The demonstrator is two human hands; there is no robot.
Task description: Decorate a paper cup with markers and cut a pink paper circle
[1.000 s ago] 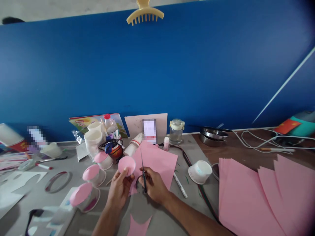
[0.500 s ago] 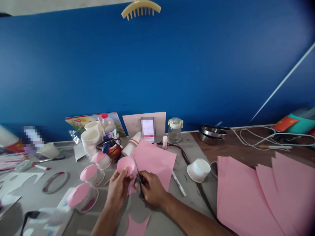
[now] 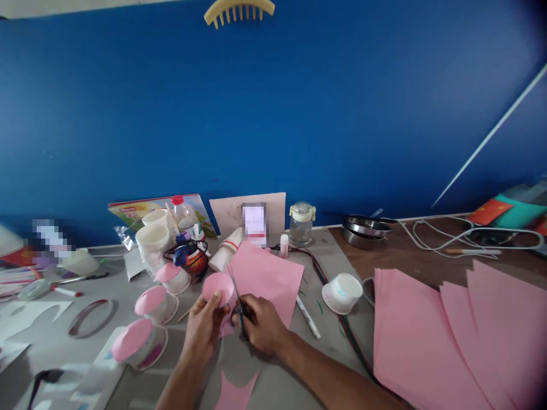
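Observation:
My left hand point(image 3: 205, 320) pinches a round pink paper piece point(image 3: 217, 286), thumb on its face. Just to the right, my right hand point(image 3: 261, 323) is closed round dark-handled scissors point(image 3: 241, 320), whose blades point up beside the round piece's right edge. A large pink sheet point(image 3: 269, 279) lies behind my right hand. Nearer the front edge lies a curved pink offcut point(image 3: 236, 393). Left of my hands, white cups topped with pink paper stand in a slanting row, the nearest cup point(image 3: 140, 343) at the front.
A white cup point(image 3: 342, 293) stands upside down beside a white marker point(image 3: 308, 316). Pink sheets point(image 3: 421, 330) are stacked at the right. A glass jar point(image 3: 301, 223), a red-capped bottle point(image 3: 184, 215) and steel bowls point(image 3: 365, 232) stand near the blue wall.
The whole view has shifted slightly, so things appear a little further left and up. The scissor blades look a little more apart beside the round piece. Both hands keep their holds.

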